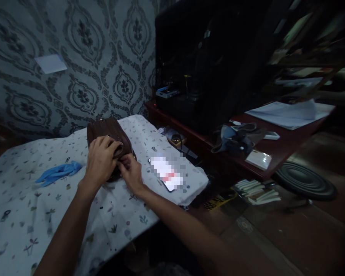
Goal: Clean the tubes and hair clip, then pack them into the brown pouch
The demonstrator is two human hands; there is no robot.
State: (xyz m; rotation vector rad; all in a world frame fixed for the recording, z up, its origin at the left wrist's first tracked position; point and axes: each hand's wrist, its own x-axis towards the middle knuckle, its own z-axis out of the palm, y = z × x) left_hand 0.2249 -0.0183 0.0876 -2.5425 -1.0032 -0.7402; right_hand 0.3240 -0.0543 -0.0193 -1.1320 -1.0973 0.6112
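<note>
A brown leather-like bag (107,128) with a zipper rests on the patterned white cloth (83,214) in front of me. Over its near top edge, my left hand (102,158) is closed with the fingers curled round the bag. My right hand (132,171) pinches at the bag's near right side, just below the left fingers; any small part between its fingertips is hidden. To the left lies a crumpled blue cloth (59,172). On the right, a phone (165,172) with a lit, blurred-out screen lies flat.
Beyond the bag stands the patterned wall (83,50). A large dark screen (207,57) is at the back right, on a reddish desk (278,147) with papers (290,113) and a bunched dark cloth (238,138). A round stool (306,180) stands on the floor at right.
</note>
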